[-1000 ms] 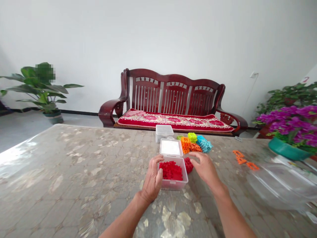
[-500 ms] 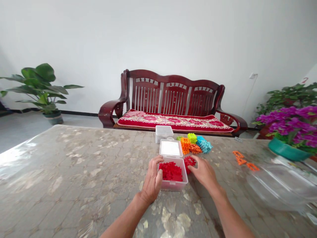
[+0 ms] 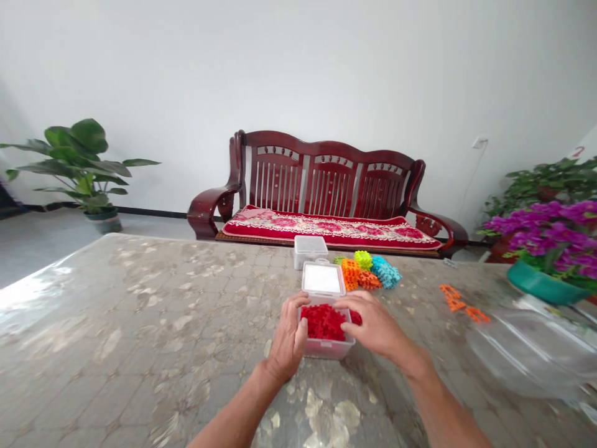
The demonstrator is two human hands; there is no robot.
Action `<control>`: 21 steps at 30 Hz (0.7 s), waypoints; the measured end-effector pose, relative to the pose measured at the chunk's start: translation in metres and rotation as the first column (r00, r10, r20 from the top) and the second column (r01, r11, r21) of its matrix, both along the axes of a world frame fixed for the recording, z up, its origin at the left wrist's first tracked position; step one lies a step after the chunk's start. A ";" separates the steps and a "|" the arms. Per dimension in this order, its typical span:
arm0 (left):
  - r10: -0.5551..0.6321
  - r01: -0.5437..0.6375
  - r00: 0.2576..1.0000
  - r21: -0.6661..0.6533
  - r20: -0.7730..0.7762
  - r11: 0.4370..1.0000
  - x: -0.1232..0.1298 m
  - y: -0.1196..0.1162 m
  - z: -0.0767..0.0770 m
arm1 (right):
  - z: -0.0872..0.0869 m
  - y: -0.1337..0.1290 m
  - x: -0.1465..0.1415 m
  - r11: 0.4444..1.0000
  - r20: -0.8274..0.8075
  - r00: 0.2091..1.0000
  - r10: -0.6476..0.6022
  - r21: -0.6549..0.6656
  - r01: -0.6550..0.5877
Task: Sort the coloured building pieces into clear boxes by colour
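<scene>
An open clear plastic box [image 3: 328,350] stands on the table, full of red pieces [image 3: 321,320]. Its lid [image 3: 323,278] lies tipped back behind it. My left hand [image 3: 290,339] grips the box's left side, thumb over the rim. Over the right rim is my right hand [image 3: 368,320], fingers curved and apart above the red pieces, with nothing visible between them. Beside the box, partly hidden behind my right hand, a red block shape [image 3: 356,317] shows.
Behind stands a closed clear box [image 3: 310,250], beside orange [image 3: 349,274], green [image 3: 362,259] and blue [image 3: 387,274] block shapes. Orange pieces [image 3: 452,297], a large clear container [image 3: 527,348] and a teal flower pot [image 3: 543,283] are at the right.
My right hand has moved left from the red block shape beside the box to over the box's right rim, and its fingers have come off that shape. My left hand stays on the box.
</scene>
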State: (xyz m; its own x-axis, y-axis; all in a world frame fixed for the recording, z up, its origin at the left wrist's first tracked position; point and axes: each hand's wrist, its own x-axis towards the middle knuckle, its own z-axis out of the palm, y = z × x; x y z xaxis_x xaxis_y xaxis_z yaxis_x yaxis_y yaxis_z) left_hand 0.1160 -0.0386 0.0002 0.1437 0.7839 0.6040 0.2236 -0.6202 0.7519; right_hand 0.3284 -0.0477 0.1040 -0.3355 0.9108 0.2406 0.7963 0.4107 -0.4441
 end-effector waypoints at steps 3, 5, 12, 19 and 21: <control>0.009 -0.009 1.000 -0.002 0.003 1.000 0.000 0.000 0.000 | -0.004 0.002 0.000 0.999 0.007 0.999 0.038 0.006 -0.038; 0.018 -0.018 1.000 -0.005 0.007 1.000 0.001 0.000 0.000 | -0.006 0.002 -0.001 0.997 0.036 0.997 0.076 0.013 -0.076; 0.031 -0.031 0.999 0.000 0.024 1.000 0.000 0.000 0.001 | -0.014 0.000 -0.007 0.989 0.075 0.987 0.144 0.016 -0.145; 0.026 -0.026 0.999 -0.012 0.019 1.000 0.000 0.001 0.000 | -0.029 0.017 0.033 0.964 -0.133 0.956 -0.262 0.017 0.267; 0.023 -0.023 1.000 -0.013 0.018 1.000 0.000 0.001 0.000 | -0.038 0.019 0.042 0.938 -0.052 0.937 -0.347 0.001 0.347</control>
